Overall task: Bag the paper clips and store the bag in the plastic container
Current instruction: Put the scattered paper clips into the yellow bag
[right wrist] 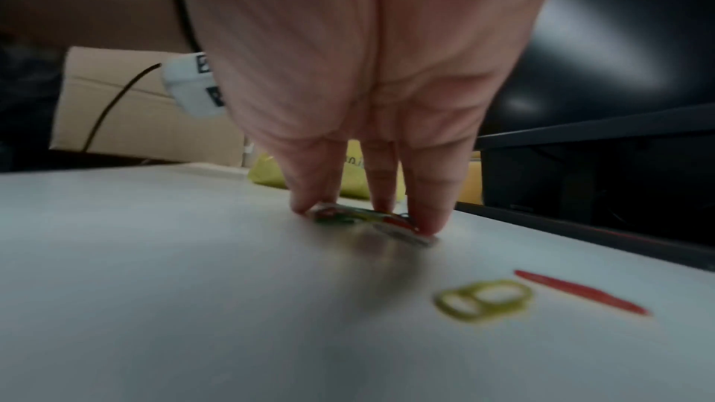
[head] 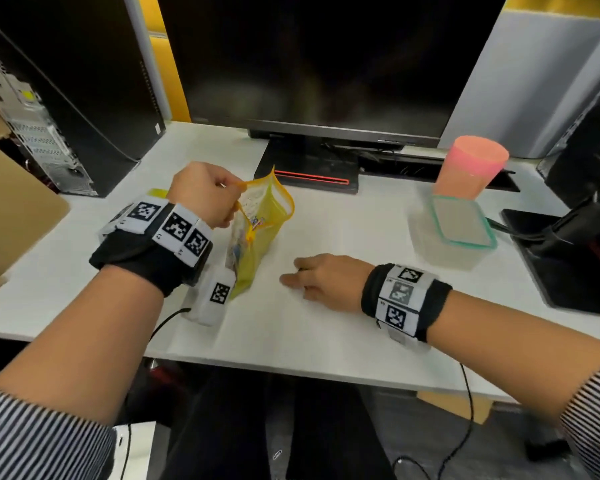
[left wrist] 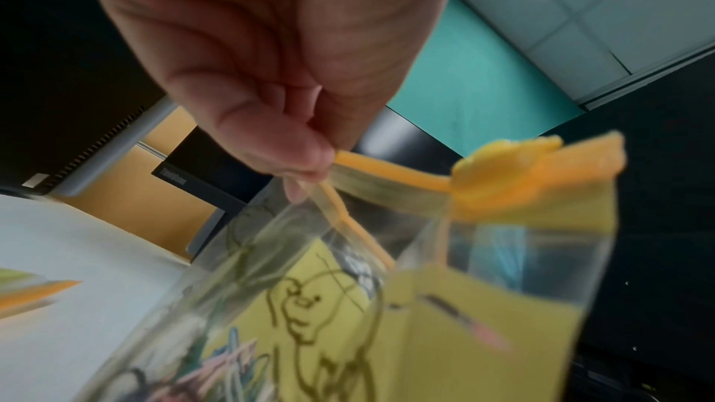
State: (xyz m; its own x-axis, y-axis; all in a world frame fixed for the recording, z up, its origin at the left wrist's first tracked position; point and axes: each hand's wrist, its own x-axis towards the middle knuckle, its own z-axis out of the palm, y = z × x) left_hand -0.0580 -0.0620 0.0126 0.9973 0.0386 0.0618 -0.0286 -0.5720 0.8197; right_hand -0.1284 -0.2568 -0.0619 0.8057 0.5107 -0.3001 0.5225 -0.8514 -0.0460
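A yellow zip bag with an orange zip strip stands open on the white desk. My left hand pinches its top edge. In the left wrist view the left hand holds the orange strip, and the bag holds several coloured paper clips. My right hand is down on the desk to the right of the bag. In the right wrist view the right hand pinches a small bunch of paper clips between thumb and fingers. A yellow-green clip and a red clip lie loose nearby.
A clear plastic container with a green-rimmed lid sits at the right, a pink cup behind it. A dark monitor stands at the back. Another yellow bag lies behind my left wrist. Computer towers flank the desk.
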